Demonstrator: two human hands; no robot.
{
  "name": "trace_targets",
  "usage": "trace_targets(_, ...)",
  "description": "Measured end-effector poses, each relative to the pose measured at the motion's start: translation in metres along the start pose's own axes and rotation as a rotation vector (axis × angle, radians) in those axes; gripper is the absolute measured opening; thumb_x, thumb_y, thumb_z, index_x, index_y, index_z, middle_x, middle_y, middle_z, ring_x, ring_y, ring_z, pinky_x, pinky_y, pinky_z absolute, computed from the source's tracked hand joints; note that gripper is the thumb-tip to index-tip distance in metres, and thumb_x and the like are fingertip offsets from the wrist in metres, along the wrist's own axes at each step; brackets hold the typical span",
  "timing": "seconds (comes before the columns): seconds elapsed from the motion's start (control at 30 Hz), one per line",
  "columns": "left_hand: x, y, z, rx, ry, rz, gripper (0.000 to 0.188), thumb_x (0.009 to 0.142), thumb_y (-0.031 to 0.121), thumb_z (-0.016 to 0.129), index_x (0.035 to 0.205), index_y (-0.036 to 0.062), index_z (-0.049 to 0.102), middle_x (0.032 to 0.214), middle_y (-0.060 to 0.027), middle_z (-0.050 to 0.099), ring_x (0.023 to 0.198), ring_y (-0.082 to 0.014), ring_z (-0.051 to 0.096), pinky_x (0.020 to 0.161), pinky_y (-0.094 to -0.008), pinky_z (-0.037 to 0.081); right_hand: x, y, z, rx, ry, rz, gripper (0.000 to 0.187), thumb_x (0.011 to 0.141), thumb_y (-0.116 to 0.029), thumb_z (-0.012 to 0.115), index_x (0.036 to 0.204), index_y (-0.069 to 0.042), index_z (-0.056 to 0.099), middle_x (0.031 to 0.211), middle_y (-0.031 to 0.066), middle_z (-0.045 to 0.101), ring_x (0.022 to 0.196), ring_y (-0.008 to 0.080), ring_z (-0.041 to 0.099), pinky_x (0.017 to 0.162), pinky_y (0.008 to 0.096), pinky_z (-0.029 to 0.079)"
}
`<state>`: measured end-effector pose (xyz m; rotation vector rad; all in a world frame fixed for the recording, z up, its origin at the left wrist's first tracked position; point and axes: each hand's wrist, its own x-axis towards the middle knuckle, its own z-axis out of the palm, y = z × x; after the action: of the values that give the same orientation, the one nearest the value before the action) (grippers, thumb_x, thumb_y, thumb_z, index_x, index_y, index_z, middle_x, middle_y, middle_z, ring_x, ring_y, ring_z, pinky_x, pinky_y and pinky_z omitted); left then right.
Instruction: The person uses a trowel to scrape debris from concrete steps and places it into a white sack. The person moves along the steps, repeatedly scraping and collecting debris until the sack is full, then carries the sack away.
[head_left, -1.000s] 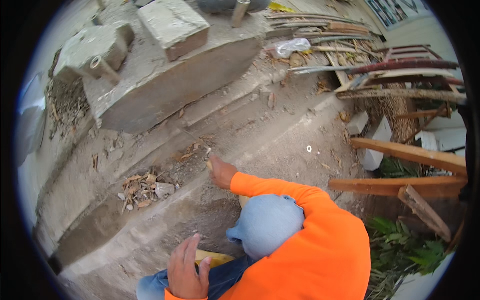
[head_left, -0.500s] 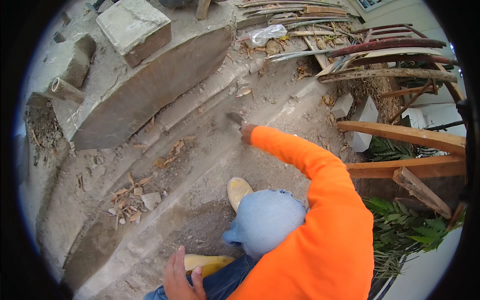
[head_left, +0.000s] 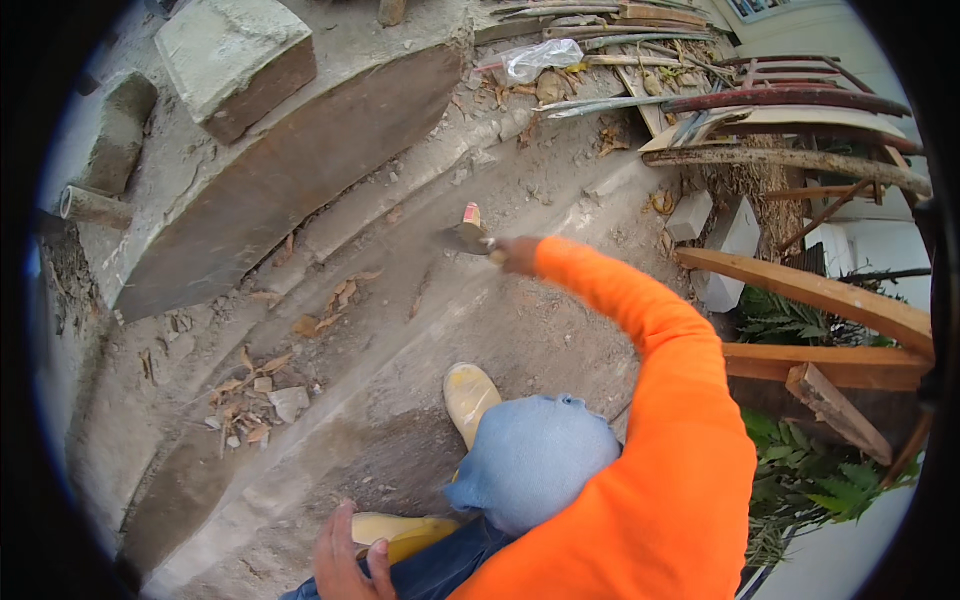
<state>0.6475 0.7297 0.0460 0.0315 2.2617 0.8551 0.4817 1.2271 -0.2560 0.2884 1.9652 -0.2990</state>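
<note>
My right hand (head_left: 518,255), blurred, stretches out from the orange sleeve, closed round the handle of a trowel (head_left: 462,238). The blade is low over the dusty ground, smeared by motion. Against its far edge stands a small cream and red scrap (head_left: 471,213), whose kind I cannot make out. My left hand (head_left: 345,562) hangs by my leg at the lower edge, fingers apart and holding nothing. Dry leaves (head_left: 335,305) lie to the left of the trowel. Farther left is a small heap of leaves and rubble (head_left: 262,398).
A concrete slab edge (head_left: 285,180) curves across the upper left, carrying a large concrete block (head_left: 235,62) and a short pipe (head_left: 95,207). Sticks and a clear plastic bag (head_left: 530,62) lie at the back. Wooden beams (head_left: 810,300) and pale blocks (head_left: 730,245) stand at right.
My right hand and the trowel have shifted slightly nearer, and the scrap now stands against the blade. My left hand has moved slightly left and down. The whole view has shifted a little.
</note>
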Motion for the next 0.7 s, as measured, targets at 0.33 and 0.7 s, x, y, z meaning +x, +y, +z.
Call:
trace_targets(0.33, 0.016, 0.012, 0.009, -0.002, 0.016, -0.137, 0.050, 0.102, 0.024, 0.057, 0.146, 0.0014, 0.050, 0.143, -0.0252, 0.055, 0.134, -0.0461, 0.049, 0.113, -0.0501, 0.038, 0.024, 0.120, -0.131, -0.665, 0.403, 0.235, 0.070, 0.089, -0.075, 0.054, 0.125, -0.017, 0.072, 0.100, 0.0140, 0.076, 0.094, 0.0335, 0.073, 0.085, 0.0465, 0.056)
trace_targets(0.7, 0.052, 0.026, 0.010, 0.111, -0.020, -0.174, 0.055, 0.102, 0.029, 0.058, 0.148, 0.0005, 0.047, 0.140, -0.0294, 0.055, 0.128, -0.0483, 0.053, 0.109, -0.0495, 0.042, 0.053, 0.128, -0.121, -0.674, 0.440, 0.036, 0.064, 0.090, -0.074, 0.054, 0.113, -0.019, 0.077, 0.086, 0.0141, 0.075, 0.087, 0.0339, 0.073, 0.082, 0.0464, 0.057)
